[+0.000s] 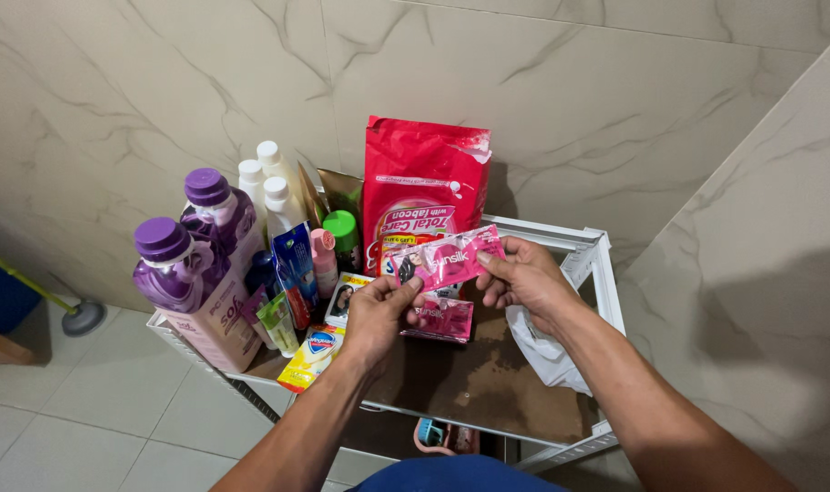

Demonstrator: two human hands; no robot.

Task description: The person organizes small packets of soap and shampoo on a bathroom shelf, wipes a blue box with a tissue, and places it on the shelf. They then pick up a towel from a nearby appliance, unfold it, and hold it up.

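I watch both hands, left hand point(379, 314) and right hand point(524, 278), pinch a pink sachet point(447, 258) above the shelf rack point(597, 260); purple bottles point(192, 260), red pouch point(422, 187) stand there.

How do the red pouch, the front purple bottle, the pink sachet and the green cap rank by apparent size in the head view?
1. red pouch
2. front purple bottle, somewhat nearer the camera
3. pink sachet, held between left hand and right hand
4. green cap

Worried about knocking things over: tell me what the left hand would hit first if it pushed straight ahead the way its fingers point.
Probably the big red pouch standing against the wall. The left hand, pinching the pink sachet, points up and away toward it; depth is unclear.
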